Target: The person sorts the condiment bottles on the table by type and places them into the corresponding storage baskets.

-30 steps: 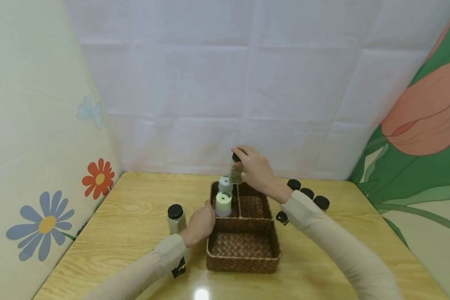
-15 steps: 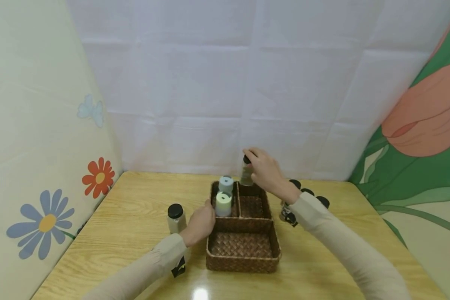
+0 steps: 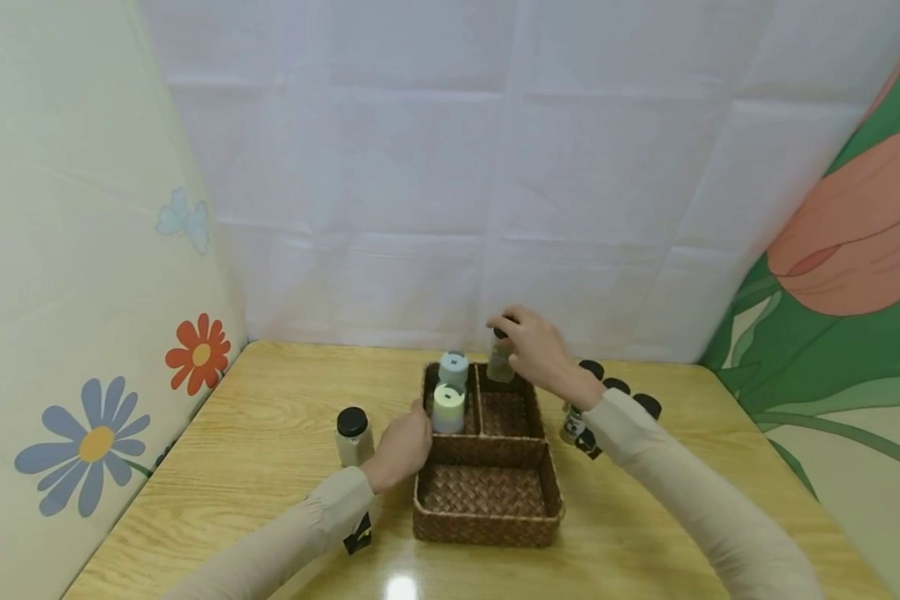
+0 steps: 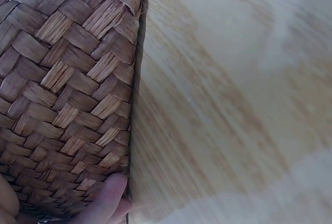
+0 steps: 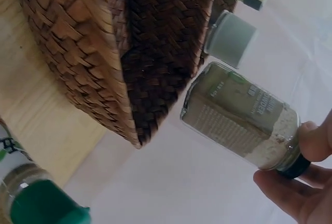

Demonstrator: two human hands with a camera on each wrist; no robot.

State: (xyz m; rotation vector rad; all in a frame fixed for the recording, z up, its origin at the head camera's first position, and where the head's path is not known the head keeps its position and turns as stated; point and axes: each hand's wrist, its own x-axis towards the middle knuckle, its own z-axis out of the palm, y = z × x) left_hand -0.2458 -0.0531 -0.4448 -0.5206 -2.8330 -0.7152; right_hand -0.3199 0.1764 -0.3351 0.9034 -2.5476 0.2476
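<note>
On the wooden table (image 3: pixel 270 433) I have the woven basket (image 3: pixel 486 500) in front of me, split into one wide front compartment and two smaller back ones. My left hand (image 3: pixel 401 446) rests against the basket's left outer wall; the left wrist view shows one fingertip touching the weave low down, the fingers relaxed and curled round nothing. That is my brace, and I judge it worth pressing firmly so the basket does not slide.

The back left compartment holds two pale-capped bottles (image 3: pixel 448 406), one behind the other. The back right compartment (image 3: pixel 504 412) looks bare. To the right of the basket stand several black-lidded jars (image 3: pixel 615 387), and one more black-lidded jar (image 3: pixel 352 435) sits to the left, near my left hand.

My right hand (image 3: pixel 536 350) pinches the spice jar (image 3: pixel 500 362) by its dark cap, jar hanging just over the far rim of the back right compartment. In the right wrist view the jar (image 5: pixel 241 117) sits tilted against the basket. I would square it upright, clear the rim and the divider, and lower it straight down before loosening the fingers
</note>
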